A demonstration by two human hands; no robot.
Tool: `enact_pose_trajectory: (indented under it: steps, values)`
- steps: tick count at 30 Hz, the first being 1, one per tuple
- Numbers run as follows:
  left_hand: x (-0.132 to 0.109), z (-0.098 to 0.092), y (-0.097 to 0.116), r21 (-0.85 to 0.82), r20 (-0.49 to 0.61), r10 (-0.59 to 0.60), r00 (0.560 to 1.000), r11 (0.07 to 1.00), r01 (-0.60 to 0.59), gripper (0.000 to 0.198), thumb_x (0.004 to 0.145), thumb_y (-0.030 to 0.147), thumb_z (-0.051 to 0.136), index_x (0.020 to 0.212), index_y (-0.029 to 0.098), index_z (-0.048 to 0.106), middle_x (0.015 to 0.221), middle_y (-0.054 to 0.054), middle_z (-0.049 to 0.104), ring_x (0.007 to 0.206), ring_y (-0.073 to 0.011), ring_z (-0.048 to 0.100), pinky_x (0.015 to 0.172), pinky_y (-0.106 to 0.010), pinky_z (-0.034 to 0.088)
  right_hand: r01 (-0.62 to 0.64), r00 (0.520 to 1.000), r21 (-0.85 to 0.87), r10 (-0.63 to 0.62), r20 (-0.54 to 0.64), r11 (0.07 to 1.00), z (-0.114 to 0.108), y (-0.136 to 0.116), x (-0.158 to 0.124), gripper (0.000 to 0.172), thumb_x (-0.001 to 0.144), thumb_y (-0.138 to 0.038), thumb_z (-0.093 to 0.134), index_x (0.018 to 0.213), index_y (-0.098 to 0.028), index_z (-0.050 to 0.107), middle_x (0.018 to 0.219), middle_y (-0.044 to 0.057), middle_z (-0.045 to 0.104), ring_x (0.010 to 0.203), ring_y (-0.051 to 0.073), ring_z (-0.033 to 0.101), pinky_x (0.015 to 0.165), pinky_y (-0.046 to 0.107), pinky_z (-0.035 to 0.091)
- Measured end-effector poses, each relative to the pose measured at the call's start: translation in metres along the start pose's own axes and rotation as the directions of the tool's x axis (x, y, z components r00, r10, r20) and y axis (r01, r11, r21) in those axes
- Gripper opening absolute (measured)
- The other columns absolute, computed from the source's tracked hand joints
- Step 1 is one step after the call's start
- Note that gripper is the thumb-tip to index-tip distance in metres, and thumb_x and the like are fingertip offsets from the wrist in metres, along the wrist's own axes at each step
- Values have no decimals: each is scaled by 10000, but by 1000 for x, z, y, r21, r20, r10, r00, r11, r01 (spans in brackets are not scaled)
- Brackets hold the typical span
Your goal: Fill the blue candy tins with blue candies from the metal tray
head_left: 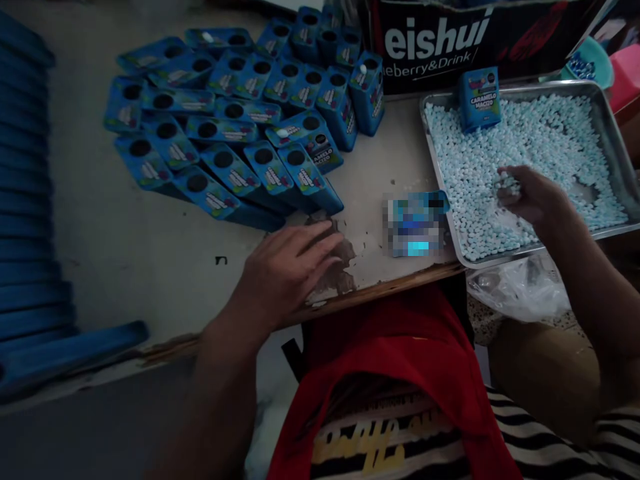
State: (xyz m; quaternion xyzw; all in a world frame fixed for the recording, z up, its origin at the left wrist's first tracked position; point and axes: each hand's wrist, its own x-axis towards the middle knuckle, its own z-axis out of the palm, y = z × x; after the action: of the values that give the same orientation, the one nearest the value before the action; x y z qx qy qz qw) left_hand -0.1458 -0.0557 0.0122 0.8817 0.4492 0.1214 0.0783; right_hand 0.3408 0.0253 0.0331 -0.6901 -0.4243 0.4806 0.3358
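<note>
"What are the hands doing?"

"The right hand (537, 198) has its fingers curled around a small cluster of pale blue candies (509, 181), over the metal tray (611, 133) beneath it. The left hand (287, 267) lies palm down, fingers extended, on the table (150, 267), near the blue cartons (235, 167) beyond it."

"Any tips for gathering?"

"I'd take only what those fingers can close over, grip lightly, and keep clear of the Caramelo Macizo box (480, 100) beyond the right hand."
</note>
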Motion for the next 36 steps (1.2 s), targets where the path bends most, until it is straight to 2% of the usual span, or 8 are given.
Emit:
enact_pose_trajectory:
  steps: [4, 8, 13, 17, 23, 28, 32, 36]
  values:
    - [2, 5, 2, -82, -2, 44, 999, 996, -44, 344, 1173, 380, 511, 1419, 285, 732, 1459, -96, 773, 1316, -330, 758, 1140, -511, 621, -169, 986, 253, 166, 31, 953, 0, -5, -22, 313, 939, -440, 858, 890, -234, 628, 777, 9, 596, 602, 106, 493, 444, 185, 380]
    - [14, 8, 9, -188, 22, 57, 998, 981, -52, 377, 1167, 390, 534, 1496, 293, 689, 1485, -101, 757, 1373, -309, 736, 1177, -481, 608, -189, 979, 225, 167, 114, 956, 20, -9, -52, 399, 783, -348, 1029, 856, -200, 665, 766, -7, 596, 553, 53, 407, 410, 160, 290]
    - [30, 12, 13, -258, 15, 87, 996, 963, -80, 400, 1148, 358, 573, 1521, 270, 686, 1513, -127, 738, 1392, -324, 725, 1191, -512, 603, 3, 981, 130, -28, 193, 991, 48, -46, -70, 455, 801, -508, 1021, 870, -222, 674, 729, -21, 586, 564, 78, 444, 459, 219, 326]
    - [26, 14, 7, -259, -2, 80, 997, 963, -78, 390, 1158, 348, 547, 1513, 272, 688, 1504, -122, 742, 1378, -318, 733, 1177, -503, 617, 227, 919, -66, -191, 345, 972, 68, -88, -80, 362, 911, -536, 918, 934, -238, 714, 697, -33, 574, 586, 105, 452, 514, 257, 335]
    - [8, 15, -6, -247, -2, 45, 999, 968, -44, 367, 1144, 349, 577, 1478, 268, 705, 1500, -118, 742, 1371, -323, 734, 1156, -494, 637, 540, 837, -498, -371, 402, 678, 89, -110, -86, 200, 1006, -440, 790, 1000, -241, 808, 796, 9, 719, 757, 187, 633, 671, 312, 445]
    - [6, 15, -10, -265, -23, 34, 999, 964, -39, 379, 1148, 360, 553, 1501, 304, 678, 1519, -96, 725, 1384, -325, 724, 1168, -493, 632, 575, 818, -591, -400, 413, 566, 96, -107, -92, 141, 1001, -385, 799, 1067, -274, 854, 912, 16, 815, 808, 213, 708, 748, 333, 479]
    - [7, 14, -11, -253, -18, 49, 999, 966, -51, 422, 1147, 362, 556, 1563, 334, 619, 1542, -83, 704, 1395, -323, 719, 1150, -474, 642, 559, 829, -594, -392, 398, 579, 96, -105, -95, 158, 952, -360, 867, 1063, -248, 867, 998, 40, 846, 882, 243, 754, 794, 347, 496]
    - [7, 14, -9, -243, -56, 47, 997, 968, -59, 448, 1143, 348, 564, 1586, 294, 600, 1532, -111, 708, 1377, -337, 731, 1107, -464, 662, 533, 845, -562, -365, 391, 632, 99, -108, -96, 144, 934, -368, 886, 1025, -259, 864, 933, 21, 816, 876, 228, 737, 794, 341, 501]
